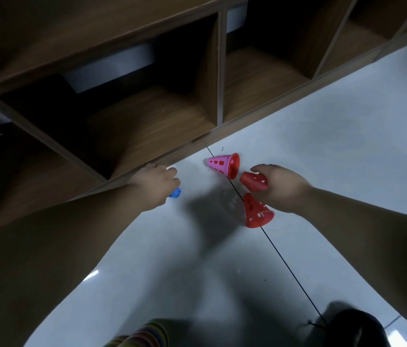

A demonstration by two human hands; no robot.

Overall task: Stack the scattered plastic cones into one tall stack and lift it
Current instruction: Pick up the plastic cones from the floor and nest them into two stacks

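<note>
My right hand (pixel 281 187) grips a red cone (pixel 253 180) just above the pale floor, its narrow end pointing left. Right below it a second red cone (pixel 256 211) lies tilted on the floor, wide rim to the lower right. A pink cone (pixel 218 163) lies on its side further back, and a red rim (pixel 233 165) shows at its wide end. My left hand (pixel 157 182) is curled around a blue cone (pixel 175 193); only a small blue end shows under the fingers.
A brown wooden shelf unit (pixel 147 126) with open compartments runs along the floor's far edge, right behind my left hand. Grey bins (pixel 112 63) sit inside it. A dark seam (pixel 285 261) crosses the floor. Striped fabric (pixel 144 334) and a dark shoe (pixel 352 329) lie at the bottom.
</note>
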